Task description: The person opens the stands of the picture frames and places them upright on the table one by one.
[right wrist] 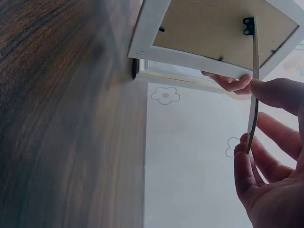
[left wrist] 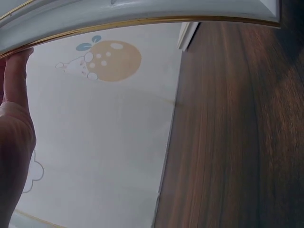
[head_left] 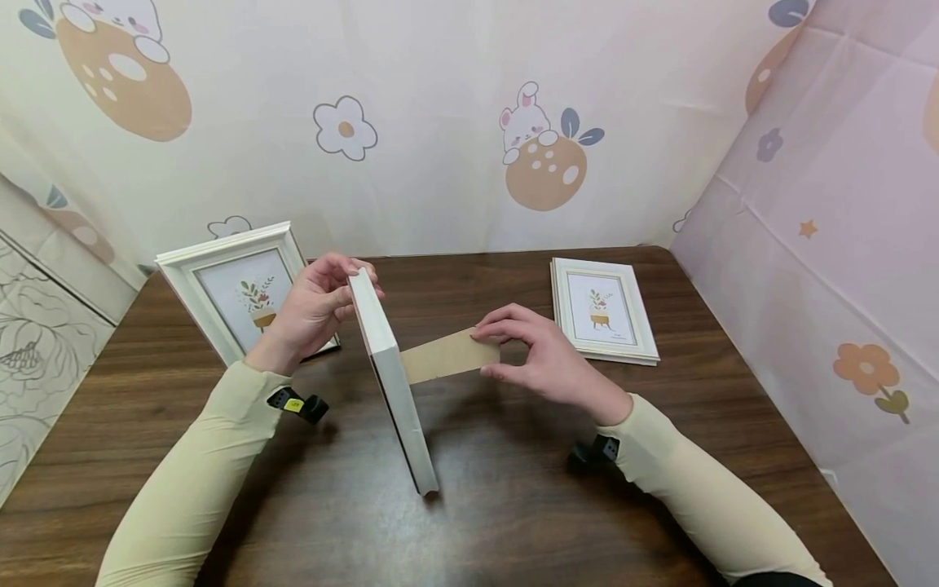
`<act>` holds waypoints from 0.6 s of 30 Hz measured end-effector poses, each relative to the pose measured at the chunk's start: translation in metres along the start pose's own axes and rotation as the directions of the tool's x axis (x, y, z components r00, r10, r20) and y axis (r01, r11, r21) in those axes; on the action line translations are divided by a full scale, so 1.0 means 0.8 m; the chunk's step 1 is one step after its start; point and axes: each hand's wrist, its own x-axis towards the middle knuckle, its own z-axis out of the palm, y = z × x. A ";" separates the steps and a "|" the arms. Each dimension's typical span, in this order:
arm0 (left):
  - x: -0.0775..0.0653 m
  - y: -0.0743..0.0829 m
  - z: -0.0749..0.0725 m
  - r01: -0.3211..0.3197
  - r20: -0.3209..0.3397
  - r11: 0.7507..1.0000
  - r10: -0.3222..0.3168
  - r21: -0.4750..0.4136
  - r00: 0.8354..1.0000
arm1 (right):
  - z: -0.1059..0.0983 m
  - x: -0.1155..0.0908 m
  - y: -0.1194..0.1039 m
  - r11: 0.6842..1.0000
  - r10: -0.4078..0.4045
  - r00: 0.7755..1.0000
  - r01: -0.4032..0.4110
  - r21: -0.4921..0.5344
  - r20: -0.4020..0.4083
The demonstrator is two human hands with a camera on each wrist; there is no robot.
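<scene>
A white picture frame (head_left: 402,408) stands upright on the table, edge-on in the head view. My left hand (head_left: 308,308) grips it near its top edge, thumb on one side. The tan back board (right wrist: 204,33) shows in the right wrist view, with a black hinge (right wrist: 248,26) and small black tabs. From that hinge a tan easel leg (head_left: 443,356) sticks out behind the frame. My right hand (head_left: 546,359) pinches the leg's free end between thumb and fingers. In the left wrist view, the frame's front moulding (left wrist: 142,14) crosses the top, gold-lined.
At the left a larger white frame (head_left: 220,273) with a potted-plant print stands leaning back, close behind my left hand. A smaller white frame (head_left: 605,310) lies face up at the back right. Patterned cloth (head_left: 440,122) hangs behind the dark wood table (head_left: 528,505).
</scene>
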 end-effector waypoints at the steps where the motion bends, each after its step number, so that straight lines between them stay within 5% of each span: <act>1: 0.000 0.000 0.000 0.004 -0.001 1.000 -0.004 0.002 1.000 | 0.000 0.000 0.000 1.000 -0.002 1.000 0.002 -0.001 -0.001; 18: -0.001 -0.001 0.000 0.013 0.019 1.000 -0.013 0.003 1.000 | 0.010 0.002 0.007 0.999 -0.038 0.996 0.040 -0.017 0.081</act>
